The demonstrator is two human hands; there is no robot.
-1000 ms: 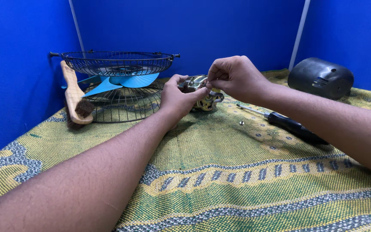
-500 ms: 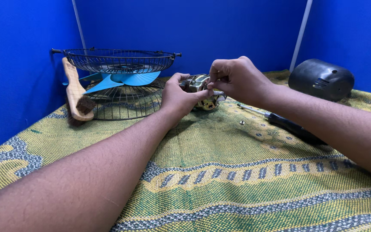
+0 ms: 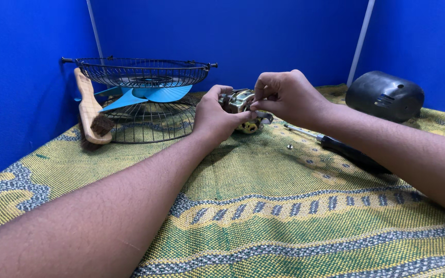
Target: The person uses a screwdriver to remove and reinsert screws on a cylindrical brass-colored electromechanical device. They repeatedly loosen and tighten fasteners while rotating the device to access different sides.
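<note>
Left hand (image 3: 215,116) and right hand (image 3: 287,95) gripping small fan motor (image 3: 240,105) on woven mat (image 3: 284,206), wire fan guards (image 3: 145,72), blue blade (image 3: 145,95), brush (image 3: 91,110), screwdriver (image 3: 346,149)

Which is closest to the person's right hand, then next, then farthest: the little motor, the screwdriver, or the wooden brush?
From the right hand, in the head view:
1. Small motor, touching its fingers, just to the left.
2. Screwdriver, lying on the woven cloth under the right forearm.
3. Wooden brush, far left, leaning on the wire fan guard.

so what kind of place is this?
Probably a small repair or teardown booth: blue partition walls, a woven mat as work surface, and a dismantled fan, its wire guards and motor apart, screwdriver nearby.
</note>
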